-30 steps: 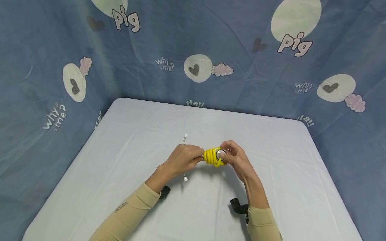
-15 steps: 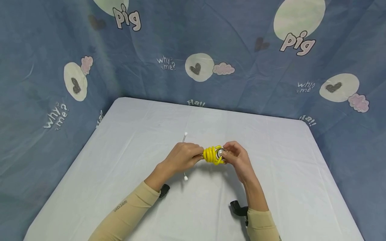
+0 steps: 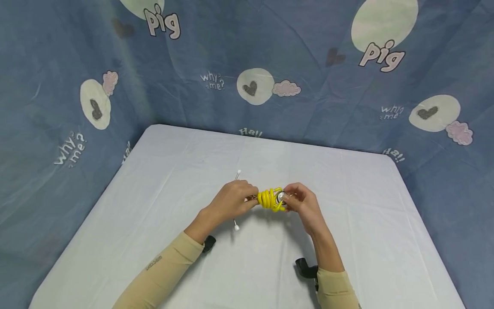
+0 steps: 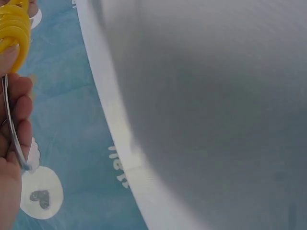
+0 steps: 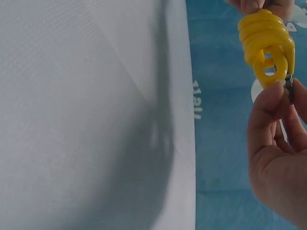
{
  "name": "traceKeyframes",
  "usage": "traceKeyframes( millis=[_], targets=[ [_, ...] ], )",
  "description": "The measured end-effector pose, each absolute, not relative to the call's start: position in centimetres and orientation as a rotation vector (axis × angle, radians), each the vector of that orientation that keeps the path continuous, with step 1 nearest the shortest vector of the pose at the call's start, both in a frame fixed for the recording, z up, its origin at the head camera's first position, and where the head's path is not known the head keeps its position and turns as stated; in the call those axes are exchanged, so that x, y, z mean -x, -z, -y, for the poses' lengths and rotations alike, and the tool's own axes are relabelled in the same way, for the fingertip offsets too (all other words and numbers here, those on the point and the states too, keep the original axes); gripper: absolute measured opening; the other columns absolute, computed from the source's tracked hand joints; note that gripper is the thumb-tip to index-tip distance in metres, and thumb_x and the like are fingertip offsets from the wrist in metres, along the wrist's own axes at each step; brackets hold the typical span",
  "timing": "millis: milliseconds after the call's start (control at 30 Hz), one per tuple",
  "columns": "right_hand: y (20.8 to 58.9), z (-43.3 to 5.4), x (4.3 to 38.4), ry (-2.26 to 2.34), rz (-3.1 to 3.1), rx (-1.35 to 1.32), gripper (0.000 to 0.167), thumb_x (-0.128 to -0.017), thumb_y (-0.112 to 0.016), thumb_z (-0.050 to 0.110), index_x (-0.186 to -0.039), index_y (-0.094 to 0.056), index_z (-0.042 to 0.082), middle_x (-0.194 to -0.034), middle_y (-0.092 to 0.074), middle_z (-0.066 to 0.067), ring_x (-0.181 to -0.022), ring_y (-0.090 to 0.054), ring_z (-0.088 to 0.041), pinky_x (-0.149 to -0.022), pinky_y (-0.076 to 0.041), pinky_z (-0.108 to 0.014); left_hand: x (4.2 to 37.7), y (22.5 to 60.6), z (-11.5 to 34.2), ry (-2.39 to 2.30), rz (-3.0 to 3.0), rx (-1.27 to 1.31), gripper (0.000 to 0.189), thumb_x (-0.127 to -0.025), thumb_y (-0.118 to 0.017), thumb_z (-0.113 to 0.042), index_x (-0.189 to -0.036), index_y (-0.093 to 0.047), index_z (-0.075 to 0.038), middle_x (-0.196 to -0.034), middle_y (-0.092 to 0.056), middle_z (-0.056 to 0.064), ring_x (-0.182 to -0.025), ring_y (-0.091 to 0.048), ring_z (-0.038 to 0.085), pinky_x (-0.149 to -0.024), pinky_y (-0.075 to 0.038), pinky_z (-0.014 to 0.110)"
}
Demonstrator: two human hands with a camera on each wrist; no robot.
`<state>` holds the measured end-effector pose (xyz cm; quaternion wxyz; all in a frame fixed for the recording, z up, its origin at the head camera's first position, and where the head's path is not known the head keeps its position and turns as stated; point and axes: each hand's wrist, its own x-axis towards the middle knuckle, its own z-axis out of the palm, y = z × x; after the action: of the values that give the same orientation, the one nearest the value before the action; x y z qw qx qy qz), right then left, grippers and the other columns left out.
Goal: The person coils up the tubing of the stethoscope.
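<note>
A stethoscope is held up between the hands over the white table, its yellow tubing (image 3: pixel 266 199) wound into a tight coil. My left hand (image 3: pixel 230 198) grips the metal ear tubes (image 4: pixel 13 132) just left of the coil. White ear tips (image 3: pixel 237 228) stick out beyond that hand on its near and far sides. At the coil's other end my right hand (image 3: pixel 307 209) pinches the round silver chest piece (image 3: pixel 281 197), thumb on its face. In the right wrist view, a loop of the yellow tubing (image 5: pixel 261 38) hangs right at the thumb tip.
A white cloth covers the table (image 3: pixel 185 163). Blue printed fabric (image 3: pixel 308 111) hangs along its back and sides. Black wrist-worn mounts (image 3: pixel 306 268) jut out beneath both forearms. Beige sleeves (image 3: pixel 166 274) cover the forearms.
The coil has shifted slightly left. A gap now shows between the left thumb and fingers, with the metal visible in it. The right hand keeps its pinch on the chest piece.
</note>
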<state>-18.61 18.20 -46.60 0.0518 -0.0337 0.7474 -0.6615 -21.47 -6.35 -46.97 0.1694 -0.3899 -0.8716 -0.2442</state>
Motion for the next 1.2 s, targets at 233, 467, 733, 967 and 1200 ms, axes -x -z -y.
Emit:
traceKeyframes(
  millis=[233, 467, 733, 967, 1200],
  targets=[
    [46.2, -18.0, 19.0, 1.997, -2.284, 0.069, 0.02, -0.094, -0.063, 0.003, -0.113, -0.059, -0.004, -0.097, -0.057, -0.008, -0.076, -0.06, -0.015, -0.066, -0.057, -0.027, 22.4, 47.4, 6.7, 0.832, 2.53, 1.089, 0.005, -0.085, -0.079, -0.022, -0.086, -0.074, -0.021, -0.084, -0.067, -0.013, -0.08, -0.059, 0.007, -0.076, -0.048, 0.023],
    [46.4, -17.7, 20.1, 1.929, -2.308, -0.071, 0.021, -0.093, -0.063, 0.002, -0.112, -0.059, -0.005, -0.091, -0.057, -0.008, -0.072, -0.06, -0.016, -0.064, -0.057, -0.027, 23.4, 47.9, 6.8, 0.72, 2.633, 0.982, 0.011, -0.085, -0.079, -0.03, -0.092, -0.079, -0.022, -0.09, -0.074, -0.011, -0.088, -0.067, 0.009, -0.094, -0.05, 0.032],
    [47.2, -17.3, 21.7, 1.853, -2.316, -0.127, 0.022, -0.093, -0.062, 0.002, -0.113, -0.06, -0.006, -0.087, -0.058, -0.007, -0.067, -0.06, -0.015, -0.063, -0.057, -0.028, 24.7, 48.8, 6.8, 0.665, 2.78, 0.932, 0.016, -0.087, -0.077, -0.035, -0.096, -0.079, -0.023, -0.095, -0.075, -0.009, -0.09, -0.069, 0.011, -0.091, -0.051, 0.034],
    [47.9, -17.2, 22.6, 1.803, -2.304, -0.158, 0.024, -0.093, -0.062, 0.002, -0.115, -0.06, -0.006, -0.09, -0.059, -0.008, -0.064, -0.06, -0.014, -0.063, -0.057, -0.029, 25.2, 49.1, 6.8, 0.703, 2.949, 0.845, 0.017, -0.087, -0.076, -0.032, -0.101, -0.078, -0.023, -0.094, -0.069, -0.01, -0.087, -0.062, 0.008, -0.076, -0.051, 0.029],
    [48.3, -17.3, 23.0, 1.751, -2.351, -0.174, 0.024, -0.092, -0.065, 0.005, -0.114, -0.062, -0.004, -0.09, -0.057, -0.008, -0.062, -0.061, -0.013, -0.062, -0.057, -0.028, 25.6, 49.0, 6.7, 0.672, 3.001, 0.84, 0.017, -0.088, -0.076, -0.031, -0.103, -0.078, -0.023, -0.092, -0.067, -0.009, -0.085, -0.059, 0.008, -0.074, -0.049, 0.028]
  ],
)
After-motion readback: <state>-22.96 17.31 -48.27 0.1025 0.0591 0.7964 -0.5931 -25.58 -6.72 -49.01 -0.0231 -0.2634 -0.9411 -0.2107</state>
